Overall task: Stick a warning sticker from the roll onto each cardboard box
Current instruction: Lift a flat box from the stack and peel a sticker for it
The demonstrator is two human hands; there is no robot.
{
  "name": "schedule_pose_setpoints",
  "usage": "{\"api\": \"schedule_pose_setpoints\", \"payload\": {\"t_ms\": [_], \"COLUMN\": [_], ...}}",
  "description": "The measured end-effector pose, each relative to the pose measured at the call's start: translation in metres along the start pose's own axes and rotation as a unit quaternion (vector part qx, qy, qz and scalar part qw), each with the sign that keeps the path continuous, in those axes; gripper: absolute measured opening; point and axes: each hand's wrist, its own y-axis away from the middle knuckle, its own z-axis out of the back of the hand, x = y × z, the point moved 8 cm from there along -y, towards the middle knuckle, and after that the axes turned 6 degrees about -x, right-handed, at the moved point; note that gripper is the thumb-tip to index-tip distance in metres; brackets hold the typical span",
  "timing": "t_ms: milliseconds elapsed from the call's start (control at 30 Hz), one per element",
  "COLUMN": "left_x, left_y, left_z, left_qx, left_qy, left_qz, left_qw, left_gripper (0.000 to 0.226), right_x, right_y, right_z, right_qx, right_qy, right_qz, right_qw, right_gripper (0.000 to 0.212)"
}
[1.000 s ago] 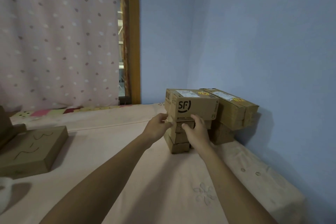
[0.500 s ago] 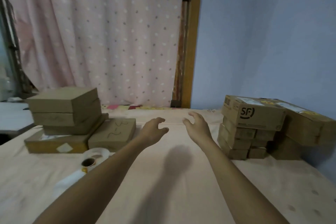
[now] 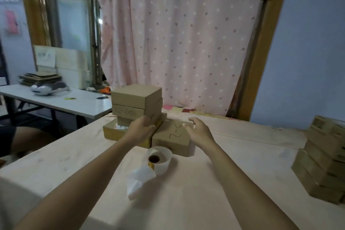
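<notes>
1. Our left hand [image 3: 141,129] hangs at the foot of the box stack [image 3: 137,102], fingers loosely curled and holding nothing.
2. Our right hand [image 3: 198,132] spreads its fingers wide above the flat marked box [image 3: 174,141]; whether they touch it, we cannot tell.
3. The sticker roll [image 3: 159,157] sits on the surface [image 3: 224,183] just in front of that box, between our forearms, clear of all fingers.
</notes>
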Motion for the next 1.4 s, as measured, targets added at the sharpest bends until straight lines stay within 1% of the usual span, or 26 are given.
{"api": "schedule_pose_setpoints", "payload": {"t_ms": [100,233,367,500,600,667,767,800,967,1067,1167,1234,1267,1300,1334,1367,1400], "left_x": [0.028,0.056,0.077,0.091,0.100,0.103,0.101,0.101,0.105,0.096,0.068,0.051,0.045,0.040,0.033,0.025,0.016], "left_y": [-0.014,-0.033,-0.059,-0.083,-0.104,-0.117,-0.132,-0.134,-0.131,-0.123,-0.110,-0.103,-0.100,-0.098,-0.097,-0.095,-0.093], "left_z": [0.034,0.071,0.095,0.104,0.105,0.101,0.090,0.087,0.079,0.079,0.087,0.089,0.089,0.087,0.082,0.077,0.072], "left_qx": [-0.042,-0.082,-0.129,-0.148,-0.147,-0.141,-0.130,-0.134,-0.172,-0.207,-0.245,-0.256,-0.258,-0.254,-0.240,-0.227,-0.215], "left_qy": [0.032,0.062,0.093,0.148,0.205,0.245,0.287,0.298,0.347,0.382,0.389,0.404,0.434,0.479,0.519,0.541,0.540], "left_qz": [0.030,0.061,0.087,0.125,0.144,0.148,0.127,0.120,0.089,0.056,0.002,-0.004,0.010,0.031,0.054,0.070,0.081], "left_qw": [0.998,0.993,0.983,0.970,0.957,0.948,0.940,0.937,0.918,0.899,0.888,0.878,0.863,0.840,0.818,0.807,0.810], "left_gripper": [0.034,0.036,0.041,0.062,0.070,0.068,0.050,0.047,0.050,0.049,0.042,0.041,0.042,0.041,0.038,0.037,0.040], "right_x": [0.029,0.060,0.077,0.082,0.081,0.082,0.082,0.083,0.093,0.088,0.080,0.069,0.063,0.058,0.052,0.047,0.042], "right_y": [-0.013,-0.026,-0.039,-0.052,-0.065,-0.072,-0.080,-0.083,-0.084,-0.081,-0.078,-0.078,-0.077,-0.077,-0.075,-0.073,-0.070], "right_z": [-0.032,-0.076,-0.113,-0.139,-0.150,-0.154,-0.161,-0.163,-0.169,-0.166,-0.151,-0.142,-0.139,-0.134,-0.130,-0.124,-0.118], "right_qx": [0.027,0.065,0.087,0.095,0.077,0.068,0.059,0.058,0.052,0.024,0.012,0.002,-0.001,-0.005,-0.011,-0.016,-0.021], "right_qy": [-0.009,-0.033,-0.061,-0.097,-0.120,-0.138,-0.162,-0.164,-0.183,-0.225,-0.322,-0.422,-0.467,-0.492,-0.506,-0.507,-0.506], "right_qz": [0.023,0.033,0.024,0.003,-0.009,-0.011,-0.002,0.004,0.035,0.021,-0.023,-0.085,-0.113,-0.136,-0.151,-0.159,-0.161], "right_qw": [0.999,0.997,0.994,0.991,0.990,0.988,0.985,0.985,0.981,0.974,0.946,0.903,0.877,0.860,0.849,0.847,0.847], "right_gripper": [0.053,0.054,0.062,0.071,0.077,0.079,0.083,0.084,0.081,0.086,0.076,0.071,0.066,0.061,0.055,0.051,0.047]}}
